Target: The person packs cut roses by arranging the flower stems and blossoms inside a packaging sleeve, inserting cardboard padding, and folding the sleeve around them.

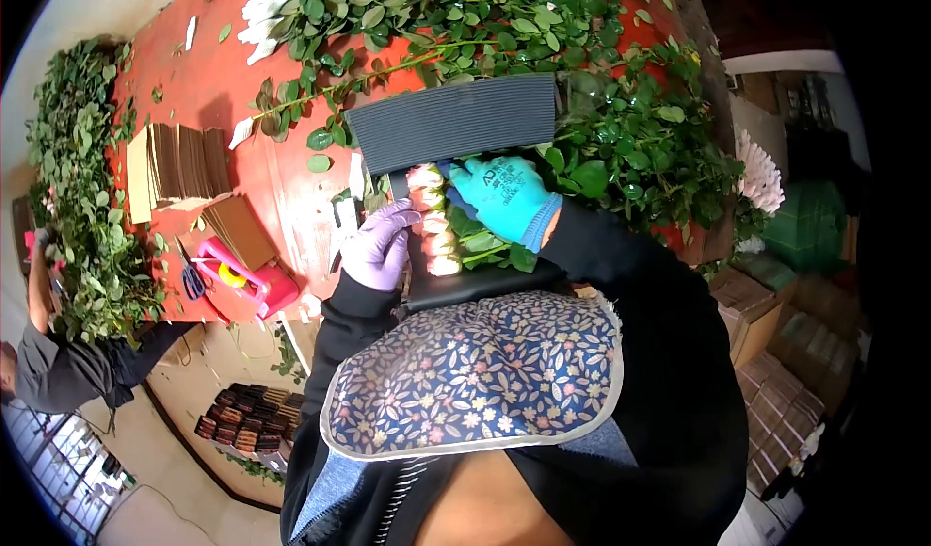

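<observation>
A row of pink-and-cream roses (441,224) lies in front of me, heads to the left and leafy stems to the right. They rest in a black holder with a ribbed dark panel (456,119) standing at its far side. My left hand (378,243), in a lilac glove, lies against the heads' left side, fingers stretched out and touching them. My right hand (504,197), in a teal glove, is bent in from the right, its fingers closed at the far rose, just behind the head. The stem between those fingers is hidden.
Cardboard sheets (184,163), scissors (192,276) and a pink tape dispenser (254,279) are on the red table (291,173), left. Leafy stems (456,8) cover its far side and right. Another person (68,357) is at far left; boxes (747,304) are at right.
</observation>
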The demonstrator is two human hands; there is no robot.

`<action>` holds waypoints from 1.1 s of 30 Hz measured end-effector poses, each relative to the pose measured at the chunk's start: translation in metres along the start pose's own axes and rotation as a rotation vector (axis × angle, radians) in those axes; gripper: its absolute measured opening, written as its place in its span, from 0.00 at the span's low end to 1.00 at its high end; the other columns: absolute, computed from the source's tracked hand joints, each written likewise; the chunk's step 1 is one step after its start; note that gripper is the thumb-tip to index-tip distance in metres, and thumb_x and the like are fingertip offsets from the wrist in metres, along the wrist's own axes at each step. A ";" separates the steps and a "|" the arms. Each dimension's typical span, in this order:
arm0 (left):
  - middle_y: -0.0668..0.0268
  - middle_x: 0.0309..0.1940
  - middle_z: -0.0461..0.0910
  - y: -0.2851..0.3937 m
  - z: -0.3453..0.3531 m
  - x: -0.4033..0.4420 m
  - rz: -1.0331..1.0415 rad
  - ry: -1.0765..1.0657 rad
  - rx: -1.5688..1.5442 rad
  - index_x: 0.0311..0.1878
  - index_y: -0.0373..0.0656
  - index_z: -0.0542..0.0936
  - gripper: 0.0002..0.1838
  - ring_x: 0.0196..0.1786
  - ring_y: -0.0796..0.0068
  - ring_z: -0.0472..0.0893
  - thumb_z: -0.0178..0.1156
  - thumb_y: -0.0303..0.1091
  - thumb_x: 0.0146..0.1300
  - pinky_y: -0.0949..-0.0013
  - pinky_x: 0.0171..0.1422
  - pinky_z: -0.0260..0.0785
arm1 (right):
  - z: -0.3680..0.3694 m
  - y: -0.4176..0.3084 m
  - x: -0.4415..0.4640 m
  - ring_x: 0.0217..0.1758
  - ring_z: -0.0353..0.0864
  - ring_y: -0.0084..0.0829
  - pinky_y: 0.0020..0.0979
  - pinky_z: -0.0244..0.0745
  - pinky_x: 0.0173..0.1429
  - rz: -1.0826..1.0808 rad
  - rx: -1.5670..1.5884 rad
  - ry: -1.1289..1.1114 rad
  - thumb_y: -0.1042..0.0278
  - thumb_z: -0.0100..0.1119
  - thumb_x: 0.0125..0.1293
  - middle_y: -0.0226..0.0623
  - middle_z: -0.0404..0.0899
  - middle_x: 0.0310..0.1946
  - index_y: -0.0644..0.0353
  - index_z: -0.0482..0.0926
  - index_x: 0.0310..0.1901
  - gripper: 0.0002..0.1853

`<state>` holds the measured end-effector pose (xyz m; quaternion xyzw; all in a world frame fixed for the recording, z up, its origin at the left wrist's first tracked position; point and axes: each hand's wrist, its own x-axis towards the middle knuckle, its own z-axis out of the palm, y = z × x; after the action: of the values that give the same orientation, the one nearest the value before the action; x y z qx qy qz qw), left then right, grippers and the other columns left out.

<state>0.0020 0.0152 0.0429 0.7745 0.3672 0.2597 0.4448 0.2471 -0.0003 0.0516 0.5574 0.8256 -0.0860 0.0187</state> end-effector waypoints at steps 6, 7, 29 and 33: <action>0.65 0.56 0.83 0.024 0.008 0.004 0.115 -0.122 0.503 0.64 0.47 0.77 0.26 0.41 0.70 0.88 0.59 0.26 0.60 0.69 0.41 0.80 | -0.005 -0.006 0.007 0.30 0.82 0.37 0.41 0.76 0.30 0.005 -0.072 -0.024 0.53 0.55 0.68 0.36 0.81 0.37 0.56 0.76 0.56 0.20; 0.65 0.56 0.83 0.007 0.018 -0.001 0.110 -0.110 0.500 0.64 0.47 0.77 0.26 0.41 0.70 0.88 0.59 0.26 0.60 0.69 0.41 0.80 | -0.003 -0.006 0.008 0.29 0.82 0.36 0.41 0.76 0.29 0.007 -0.037 -0.019 0.53 0.55 0.68 0.36 0.81 0.38 0.56 0.76 0.56 0.20; 0.64 0.57 0.82 -0.010 0.025 0.006 0.210 -0.008 0.347 0.60 0.46 0.78 0.24 0.38 0.63 0.86 0.57 0.27 0.58 0.66 0.38 0.80 | 0.004 0.000 0.009 0.40 0.82 0.42 0.43 0.77 0.41 -0.004 0.233 0.082 0.60 0.56 0.68 0.41 0.80 0.42 0.58 0.77 0.56 0.18; 0.61 0.51 0.82 0.012 0.006 0.012 0.105 0.020 0.171 0.58 0.47 0.79 0.22 0.45 0.58 0.84 0.56 0.26 0.58 0.62 0.48 0.78 | -0.009 -0.002 0.010 0.45 0.82 0.47 0.44 0.78 0.47 -0.078 0.326 0.241 0.62 0.58 0.68 0.45 0.82 0.49 0.59 0.76 0.60 0.21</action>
<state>0.0175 0.0180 0.0514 0.8252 0.3515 0.2582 0.3590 0.2421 0.0101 0.0594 0.5268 0.8181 -0.1515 -0.1741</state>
